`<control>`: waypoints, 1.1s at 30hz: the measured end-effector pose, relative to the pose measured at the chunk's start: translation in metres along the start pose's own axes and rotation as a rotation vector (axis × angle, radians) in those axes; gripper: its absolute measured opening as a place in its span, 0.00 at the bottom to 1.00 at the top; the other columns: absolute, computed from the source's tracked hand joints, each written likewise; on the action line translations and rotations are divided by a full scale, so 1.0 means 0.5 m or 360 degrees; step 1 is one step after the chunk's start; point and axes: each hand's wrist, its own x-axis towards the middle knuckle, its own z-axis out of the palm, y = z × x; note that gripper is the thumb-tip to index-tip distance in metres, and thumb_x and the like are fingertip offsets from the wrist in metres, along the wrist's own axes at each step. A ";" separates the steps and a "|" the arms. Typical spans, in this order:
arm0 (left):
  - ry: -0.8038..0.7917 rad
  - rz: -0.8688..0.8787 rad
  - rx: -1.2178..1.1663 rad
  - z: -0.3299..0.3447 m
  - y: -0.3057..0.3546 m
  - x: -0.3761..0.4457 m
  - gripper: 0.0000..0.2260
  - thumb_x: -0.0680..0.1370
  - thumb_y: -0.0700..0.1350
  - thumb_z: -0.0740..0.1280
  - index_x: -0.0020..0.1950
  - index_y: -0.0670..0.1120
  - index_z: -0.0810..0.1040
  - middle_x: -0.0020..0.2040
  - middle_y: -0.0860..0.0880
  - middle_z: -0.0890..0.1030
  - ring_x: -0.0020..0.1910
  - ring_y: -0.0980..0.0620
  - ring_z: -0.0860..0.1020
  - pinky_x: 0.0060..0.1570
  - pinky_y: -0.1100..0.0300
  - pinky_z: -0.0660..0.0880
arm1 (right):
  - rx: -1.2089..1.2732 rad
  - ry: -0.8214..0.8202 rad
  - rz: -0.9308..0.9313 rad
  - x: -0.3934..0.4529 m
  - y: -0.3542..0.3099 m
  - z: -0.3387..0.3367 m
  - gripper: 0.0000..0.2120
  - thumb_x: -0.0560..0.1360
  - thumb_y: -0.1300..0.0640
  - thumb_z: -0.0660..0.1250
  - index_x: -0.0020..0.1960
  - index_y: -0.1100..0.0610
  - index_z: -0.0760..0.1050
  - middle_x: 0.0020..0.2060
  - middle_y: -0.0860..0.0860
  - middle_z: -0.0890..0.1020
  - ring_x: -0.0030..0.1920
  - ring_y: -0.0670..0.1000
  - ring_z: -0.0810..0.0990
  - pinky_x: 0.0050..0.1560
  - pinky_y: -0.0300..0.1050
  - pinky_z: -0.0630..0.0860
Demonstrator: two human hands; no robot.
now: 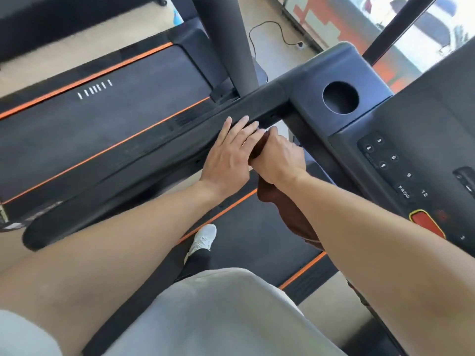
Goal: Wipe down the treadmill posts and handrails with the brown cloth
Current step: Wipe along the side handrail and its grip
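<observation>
Right now the right hand (277, 155) grips the brown cloth (288, 214) bunched against the handrail (154, 150), its tail hanging toward five o'clock; the left hand (231, 150) lies flat, fingers straight, alongside. Soft and light, the cloth likely handles best wadded in the palm.

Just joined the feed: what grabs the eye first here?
Both hands meet mid-frame at the black handrail: the right hand grips the brown cloth, the left hand lies flat beside it. To the right, the console's round cup holder and red stop button stand out.
</observation>
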 end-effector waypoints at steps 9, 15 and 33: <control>-0.0217 -0.0363 -0.0071 -0.050 -0.077 0.077 0.26 0.83 0.54 0.60 0.79 0.46 0.64 0.78 0.47 0.68 0.75 0.46 0.69 0.75 0.45 0.64 | 0.0182 -0.0098 0.0099 0.031 -0.014 -0.005 0.25 0.72 0.34 0.69 0.59 0.49 0.70 0.46 0.46 0.78 0.46 0.53 0.78 0.45 0.49 0.69; -0.0475 -0.0309 0.0332 -0.024 -0.081 0.066 0.38 0.81 0.63 0.58 0.83 0.44 0.49 0.82 0.45 0.58 0.77 0.43 0.64 0.74 0.47 0.65 | 0.0688 -0.0623 0.0248 0.064 -0.007 -0.038 0.20 0.71 0.43 0.76 0.61 0.49 0.81 0.49 0.47 0.83 0.50 0.50 0.80 0.42 0.39 0.72; -0.0782 -0.0303 0.0187 -0.009 -0.072 0.254 0.40 0.80 0.71 0.48 0.84 0.47 0.49 0.75 0.43 0.70 0.70 0.40 0.73 0.63 0.42 0.71 | -0.0063 -0.0328 0.0617 -0.184 0.111 -0.027 0.31 0.69 0.21 0.61 0.60 0.44 0.70 0.47 0.47 0.83 0.47 0.56 0.82 0.44 0.48 0.73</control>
